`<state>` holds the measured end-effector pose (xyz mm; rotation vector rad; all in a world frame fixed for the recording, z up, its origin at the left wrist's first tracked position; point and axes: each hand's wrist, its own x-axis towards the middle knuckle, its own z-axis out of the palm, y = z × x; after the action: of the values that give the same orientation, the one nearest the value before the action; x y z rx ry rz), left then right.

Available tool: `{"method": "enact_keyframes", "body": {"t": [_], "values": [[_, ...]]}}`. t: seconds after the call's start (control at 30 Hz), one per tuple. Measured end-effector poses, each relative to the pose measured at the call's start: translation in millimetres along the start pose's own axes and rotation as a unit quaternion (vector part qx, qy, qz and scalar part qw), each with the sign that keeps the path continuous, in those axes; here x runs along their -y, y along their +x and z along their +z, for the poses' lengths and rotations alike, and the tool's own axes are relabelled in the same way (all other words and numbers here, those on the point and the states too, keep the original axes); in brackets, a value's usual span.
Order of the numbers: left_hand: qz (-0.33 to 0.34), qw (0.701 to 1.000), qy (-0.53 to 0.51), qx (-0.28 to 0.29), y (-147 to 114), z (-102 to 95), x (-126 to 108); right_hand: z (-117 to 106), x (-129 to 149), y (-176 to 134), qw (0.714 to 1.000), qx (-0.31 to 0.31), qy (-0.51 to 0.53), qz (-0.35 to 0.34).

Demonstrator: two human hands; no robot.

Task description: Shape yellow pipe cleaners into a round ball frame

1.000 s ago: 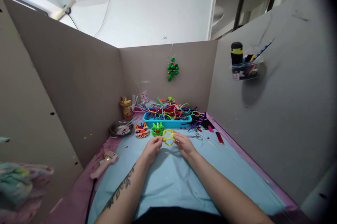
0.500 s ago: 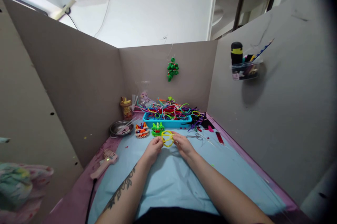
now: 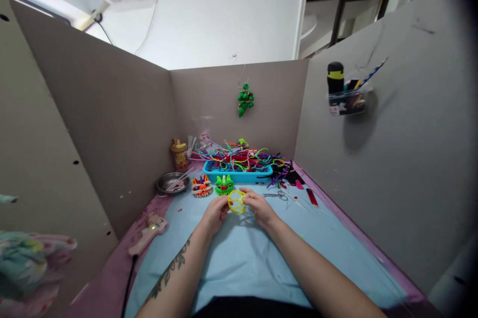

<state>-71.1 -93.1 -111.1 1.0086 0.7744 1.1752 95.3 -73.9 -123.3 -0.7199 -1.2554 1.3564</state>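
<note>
Between my two hands, above the light blue cloth (image 3: 239, 268), is a round yellow frame (image 3: 236, 211) that looks bent from pipe cleaner, with open gaps in it. My left hand (image 3: 216, 214) pinches its left side. On the right side, the fingers of my right hand (image 3: 258, 205) are closed on it, the thumb near its middle. Just beyond stand a green pipe-cleaner animal head (image 3: 224, 185) and an orange and white one (image 3: 201, 186). Scissors (image 3: 277, 195) lie past my right hand.
A blue tray (image 3: 239, 177) heaped with colourful pipe cleaners stands at the back. At left are a metal bowl (image 3: 161, 184) and a pink glue gun (image 3: 148, 236) with its cord. Grey partitions (image 3: 123, 124) enclose the table; a clear pen box (image 3: 347, 103) hangs on the right one.
The yellow frame sits slightly lower in view and seems turned a little. My left fingers have shifted along its left side; both hands still hold it.
</note>
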Motion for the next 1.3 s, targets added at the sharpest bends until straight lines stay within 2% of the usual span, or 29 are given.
{"method": "enact_keyframes", "body": {"t": [0.33, 0.5, 0.6, 0.7, 0.83, 1.0, 1.17, 1.3], "values": [[0.003, 1.0, 0.007, -0.006, 0, 0.3, 0, 0, 0, -1, 0.999, 0.013, -0.021, -0.022], [-0.01, 0.999, -0.017, -0.026, 0, 0.9, 2, 3, 5, -5, 0.996, 0.066, -0.048, -0.037], [-0.01, 1.0, -0.026, -0.001, -1, 0.7, 2, 6, 9, -10, 0.993, 0.09, -0.066, -0.035], [0.004, 1.0, 0.004, 0.022, -1, -0.6, 4, 8, 11, -13, 0.992, 0.098, -0.08, -0.03], [0.021, 0.998, 0.051, 0.001, 1, -1.1, 6, 8, 10, -12, 0.991, 0.1, -0.083, -0.033], [0.012, 0.998, 0.053, -0.022, 3, -0.5, 8, 6, 5, -8, 0.994, 0.08, -0.066, -0.036], [0.015, 0.998, 0.014, -0.055, 4, -0.1, 6, 2, 2, -2, 0.996, 0.004, -0.06, -0.059], [0.044, 0.992, 0.072, -0.091, 3, 3.1, 5, -2, -3, 2, 0.999, -0.028, -0.02, -0.037]]}}
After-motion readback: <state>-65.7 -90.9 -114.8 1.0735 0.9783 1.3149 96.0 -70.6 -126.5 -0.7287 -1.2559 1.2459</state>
